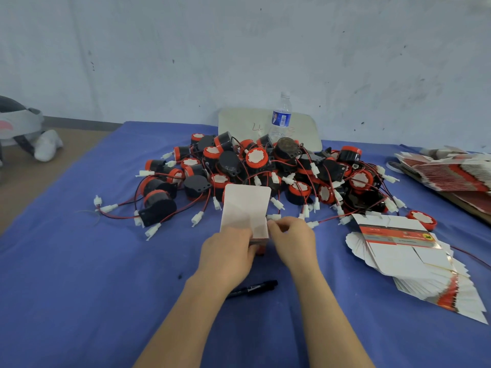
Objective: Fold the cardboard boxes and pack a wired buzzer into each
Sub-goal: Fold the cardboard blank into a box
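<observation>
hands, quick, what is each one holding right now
Left hand: closed, gripping the left side of the cardboard box.
Right hand: closed, fingertips pinching the same box at its right edge.

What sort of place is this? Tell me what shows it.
Probably a hand-packing workbench: a heap of wired buzzers, fanned stacks of flat cartons, and a box gripped by the left hand and right hand.

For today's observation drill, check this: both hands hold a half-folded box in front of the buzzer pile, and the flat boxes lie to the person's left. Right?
No. The head view shows the flat boxes lying to the person's right. The rest stands: the left hand and the right hand hold the half-folded box in front of the buzzer pile.
</observation>
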Action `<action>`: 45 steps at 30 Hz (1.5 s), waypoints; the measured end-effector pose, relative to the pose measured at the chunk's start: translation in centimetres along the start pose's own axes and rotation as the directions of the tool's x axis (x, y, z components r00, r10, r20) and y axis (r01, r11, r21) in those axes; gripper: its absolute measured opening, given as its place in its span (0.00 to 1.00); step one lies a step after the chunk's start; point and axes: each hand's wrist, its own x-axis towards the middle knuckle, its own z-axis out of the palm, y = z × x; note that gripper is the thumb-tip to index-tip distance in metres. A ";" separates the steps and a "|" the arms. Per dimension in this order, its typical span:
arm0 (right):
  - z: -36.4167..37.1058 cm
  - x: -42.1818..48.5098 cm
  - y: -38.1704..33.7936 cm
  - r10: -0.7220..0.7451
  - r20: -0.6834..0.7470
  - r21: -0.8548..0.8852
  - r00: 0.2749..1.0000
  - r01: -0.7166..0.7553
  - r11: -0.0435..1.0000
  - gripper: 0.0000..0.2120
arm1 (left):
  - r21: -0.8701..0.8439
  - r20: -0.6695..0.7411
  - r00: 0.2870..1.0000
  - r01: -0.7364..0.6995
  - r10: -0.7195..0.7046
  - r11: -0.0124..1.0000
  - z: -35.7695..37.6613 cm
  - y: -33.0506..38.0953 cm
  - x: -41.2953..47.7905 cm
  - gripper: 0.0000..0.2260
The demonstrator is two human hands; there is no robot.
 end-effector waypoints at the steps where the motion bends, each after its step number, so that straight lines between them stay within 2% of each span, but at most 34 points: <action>1: 0.3 -0.2 -0.3 -0.025 0.024 -0.015 0.999 0.026 1.000 0.18 | -0.005 -0.008 1.000 -0.003 0.003 1.000 0.1 -0.1 0.0 0.09; 5: 0.9 -0.4 -0.6 -0.031 0.044 -0.103 0.999 0.035 0.994 0.19 | -0.046 -0.022 1.000 -0.006 0.005 0.999 0.4 -0.1 0.0 0.10; 8: 0.6 -0.2 -0.4 0.030 0.048 -0.026 0.998 -0.029 0.999 0.09 | -0.225 -0.137 0.989 0.015 -0.047 0.974 0.3 0.3 -0.1 0.10; 9: 0.6 -0.3 -0.5 0.045 0.051 0.014 0.998 -0.046 0.999 0.07 | -0.327 -0.197 0.977 0.016 -0.084 0.945 0.1 0.5 -0.1 0.09; 12: 0.6 -0.6 -0.8 0.009 0.071 0.028 0.997 -0.011 1.000 0.11 | -0.570 -0.349 0.909 -0.011 -0.230 0.822 -0.3 0.9 0.1 0.09; 15: 0.8 -0.8 -1.1 -0.008 0.058 0.042 0.998 0.005 0.999 0.12 | -0.722 -0.387 0.833 -0.007 -0.396 0.692 -0.6 0.5 0.3 0.12; 16: 0.8 -0.9 -1.1 -0.010 0.051 0.044 0.999 0.008 0.999 0.12 | -0.726 -0.384 0.823 0.011 -0.419 0.688 -0.6 0.1 0.4 0.12; 19: 1.0 -1.1 -1.2 -0.007 0.055 0.058 0.998 0.004 0.998 0.11 | -0.534 -0.399 0.850 0.090 -0.344 0.840 0.0 -0.3 0.4 0.11; 21: 1.1 -1.3 -1.3 -0.006 0.062 0.062 0.998 0.002 0.998 0.09 | -0.426 -0.413 0.850 0.137 -0.327 0.894 0.2 -0.1 0.3 0.12; 25: 1.3 -1.2 -1.4 -0.011 0.060 0.035 0.998 0.009 0.999 0.08 | -0.165 -0.514 0.838 0.112 -0.183 0.980 0.1 -0.5 0.4 0.16; 27: 1.3 -1.2 -1.4 -0.012 0.056 0.047 0.998 0.009 0.999 0.09 | -0.044 -0.446 0.878 0.173 -0.174 0.984 0.1 -0.9 0.3 0.21; 29: 1.2 -1.3 -1.4 -0.013 0.061 0.062 0.998 0.010 0.998 0.09 | 0.015 -0.353 0.903 0.266 -0.243 0.964 0.4 -1.1 0.4 0.25; 34: 1.3 -1.3 -1.3 -0.018 0.092 0.071 0.996 0.011 0.997 0.07 | 0.017 -0.198 0.885 0.432 -0.421 0.902 0.7 -1.7 0.4 0.31; 37: 1.4 -1.3 -1.4 -0.036 0.118 0.052 0.992 0.030 0.998 0.07 | -0.028 0.001 0.897 0.442 -0.442 0.897 0.8 -2.2 0.6 0.34; 40: 1.6 -1.3 -1.5 -0.045 0.124 0.000 0.991 0.046 0.999 0.08 | -0.116 0.091 0.898 0.438 -0.430 0.891 0.6 -2.6 0.8 0.33; 42: 1.7 -1.3 -1.4 -0.045 0.116 -0.056 0.992 0.052 0.997 0.09 | -0.172 0.074 0.893 0.449 -0.443 0.877 0.3 -2.5 0.9 0.33; 43: 1.7 -1.3 -1.3 -0.044 0.107 -0.072 0.993 0.052 0.996 0.09 | -0.200 0.016 0.891 0.447 -0.454 0.872 0.2 -2.4 1.0 0.32; 45: 1.6 -1.2 -1.3 -0.041 0.079 -0.059 0.996 0.045 0.997 0.11 | -0.271 -0.207 0.855 0.416 -0.475 0.868 -0.3 -2.6 1.3 0.28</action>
